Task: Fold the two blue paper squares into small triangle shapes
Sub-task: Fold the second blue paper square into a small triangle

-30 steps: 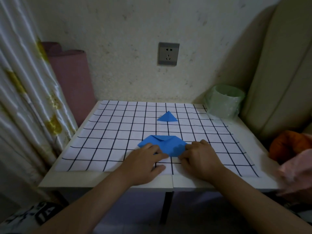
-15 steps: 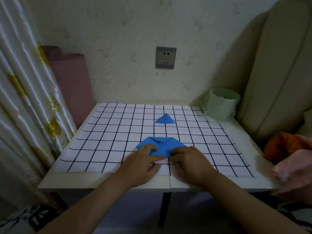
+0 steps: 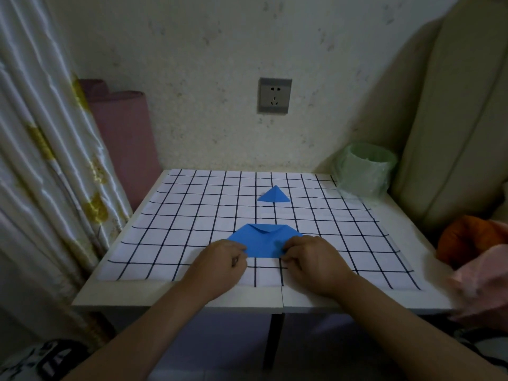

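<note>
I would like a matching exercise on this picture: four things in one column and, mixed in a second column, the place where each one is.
Things
1. small blue triangle
2. half-folded blue paper
3. green-lined bin
4. wall socket

Places
A. on the wall above the table
B. at the table's far right corner
C. pinched by the left hand and the right hand
D. alone on the grid sheet, beyond both hands

Pairs: 1-D, 2-C, 3-B, 4-A.
</note>
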The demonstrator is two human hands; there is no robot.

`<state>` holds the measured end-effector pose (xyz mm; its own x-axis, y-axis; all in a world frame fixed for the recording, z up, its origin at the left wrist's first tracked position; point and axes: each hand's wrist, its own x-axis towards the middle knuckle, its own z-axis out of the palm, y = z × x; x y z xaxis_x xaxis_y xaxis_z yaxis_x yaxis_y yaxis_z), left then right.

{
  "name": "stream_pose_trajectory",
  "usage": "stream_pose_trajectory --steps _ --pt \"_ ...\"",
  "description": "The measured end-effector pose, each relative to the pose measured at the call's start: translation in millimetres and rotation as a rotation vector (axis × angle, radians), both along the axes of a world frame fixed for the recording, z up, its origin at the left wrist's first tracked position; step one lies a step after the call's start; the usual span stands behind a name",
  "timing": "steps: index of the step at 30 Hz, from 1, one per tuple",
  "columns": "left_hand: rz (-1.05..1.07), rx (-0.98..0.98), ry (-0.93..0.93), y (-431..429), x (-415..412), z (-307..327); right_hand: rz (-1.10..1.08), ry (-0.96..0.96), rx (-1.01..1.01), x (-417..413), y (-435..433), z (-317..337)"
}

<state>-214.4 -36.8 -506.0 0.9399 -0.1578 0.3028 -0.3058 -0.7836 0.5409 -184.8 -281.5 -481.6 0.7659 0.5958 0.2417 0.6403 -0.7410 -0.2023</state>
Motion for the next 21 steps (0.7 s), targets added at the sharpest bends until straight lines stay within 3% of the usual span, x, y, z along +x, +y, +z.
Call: stream_pose_trajectory --steps 7,14,18,21 --pt "-0.071 0.030 -0.164 -16.2 22.8 22.9 -0.011 0.044 0.009 8.8 1.6 4.7" --pt "-0.277 0.296 0.027 -19.2 53.3 10.3 0.039 0.192 0.031 28.2 -4.4 11.1" --pt "-0.286 0.256 0.046 -14.2 56.6 1.3 -0.045 0.286 0.184 43.4 -7.3 12.0" --pt "-0.278 0.219 0.029 -12.9 55.5 -3.7 0.017 0.182 0.090 49.1 -1.8 6.6"
